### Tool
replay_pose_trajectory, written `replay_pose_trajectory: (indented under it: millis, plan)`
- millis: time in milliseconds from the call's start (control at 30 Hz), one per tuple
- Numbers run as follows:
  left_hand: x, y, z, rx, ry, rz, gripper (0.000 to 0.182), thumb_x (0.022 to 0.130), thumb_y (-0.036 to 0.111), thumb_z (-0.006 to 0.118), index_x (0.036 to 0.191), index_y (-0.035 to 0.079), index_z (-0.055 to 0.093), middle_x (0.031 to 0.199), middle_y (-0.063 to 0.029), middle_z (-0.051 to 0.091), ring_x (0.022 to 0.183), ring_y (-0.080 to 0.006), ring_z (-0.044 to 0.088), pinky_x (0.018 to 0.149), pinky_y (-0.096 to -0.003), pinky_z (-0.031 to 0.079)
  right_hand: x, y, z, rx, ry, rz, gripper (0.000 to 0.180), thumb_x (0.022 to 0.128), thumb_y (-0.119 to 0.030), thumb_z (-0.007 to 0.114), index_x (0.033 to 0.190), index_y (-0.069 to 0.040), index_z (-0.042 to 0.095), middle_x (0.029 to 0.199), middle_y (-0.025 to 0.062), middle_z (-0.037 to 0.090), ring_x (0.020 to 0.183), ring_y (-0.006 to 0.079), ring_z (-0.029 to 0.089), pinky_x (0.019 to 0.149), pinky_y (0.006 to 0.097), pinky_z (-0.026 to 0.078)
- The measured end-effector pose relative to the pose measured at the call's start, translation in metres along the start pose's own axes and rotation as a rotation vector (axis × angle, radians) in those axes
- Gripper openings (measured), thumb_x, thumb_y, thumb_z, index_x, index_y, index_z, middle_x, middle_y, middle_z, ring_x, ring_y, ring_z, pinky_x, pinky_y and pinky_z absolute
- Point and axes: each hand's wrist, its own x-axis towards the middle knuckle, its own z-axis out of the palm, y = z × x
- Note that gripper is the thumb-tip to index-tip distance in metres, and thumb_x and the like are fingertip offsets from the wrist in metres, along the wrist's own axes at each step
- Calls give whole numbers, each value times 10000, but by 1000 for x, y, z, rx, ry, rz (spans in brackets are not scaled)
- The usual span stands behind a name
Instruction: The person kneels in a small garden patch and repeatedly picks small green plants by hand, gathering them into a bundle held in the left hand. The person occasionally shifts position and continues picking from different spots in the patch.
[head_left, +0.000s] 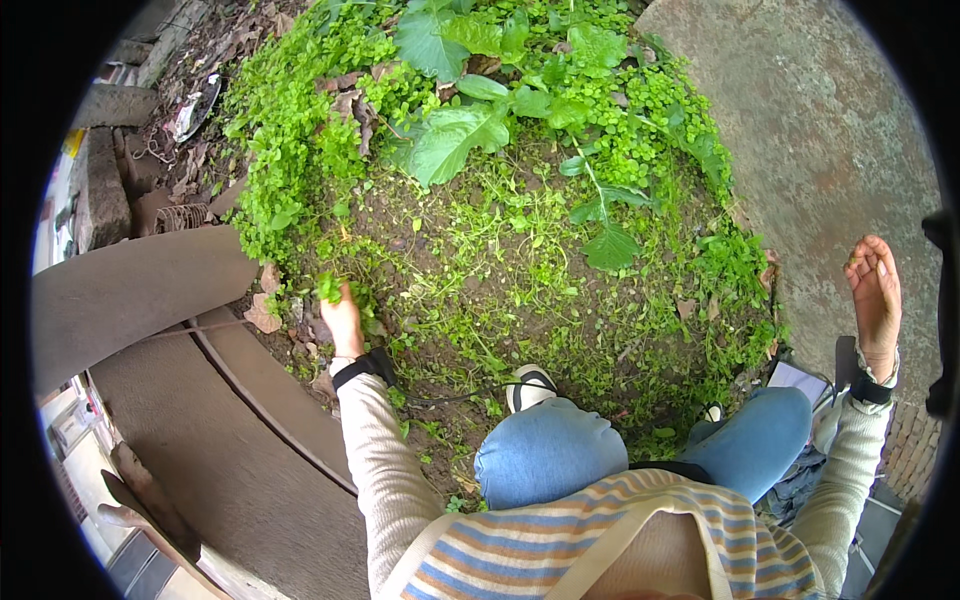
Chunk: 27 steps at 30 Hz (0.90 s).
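Observation:
My left hand (343, 321) is low at the left edge of the weedy soil bed (480, 281), its fingers closed around a small bunch of green leaves (330, 287). More greenery behind the fingers hides whether the bunch is still rooted. At the far right, my right hand (876, 304) is raised over a concrete slab (810, 135). Its palm is partly turned up, the fingers are loosely bent, and nothing shows in it. Thin, flattened weeds and bare soil cover the middle of the bed. Larger lobed leaves (461, 142) and dense small-leaved weeds (277, 142) grow farther out.
Curved grey slabs (150, 289) border the bed on the left, with rubble and a rusty coil spring (182, 217) beyond. A black cable (465, 394) runs from my left wristband past my shoe (531, 388). A pale flat object (799, 382) lies beside my right knee.

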Motion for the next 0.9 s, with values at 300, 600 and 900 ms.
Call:
replay_pose_trajectory:
  millis: [300,600,900]
  plan:
    - [-24,108,128,287,-864,611,366,791,135,762,1107,17,621,945,-113,720,892,-239,701,807,-335,553,-13,27,-36,-317,126,74,292,986,-196,594,1234,-44,572,1060,10,592,945,98,540,870,242,426]
    - [51,62,94,340,-425,245,196,884,146,578,1011,23,663,908,-183,700,883,-352,678,792,-420,529,-15,-39,-62,-576,227,5,231,1014,-211,555,1157,-35,599,944,-15,553,862,80,496,850,226,397]
    - [-32,84,133,454,-973,676,264,736,-16,605,987,21,677,965,-154,687,909,-339,668,832,-378,528,-67,-56,-59,-715,225,255,208,999,-169,568,1148,-37,629,959,-21,604,894,71,535,839,221,416]
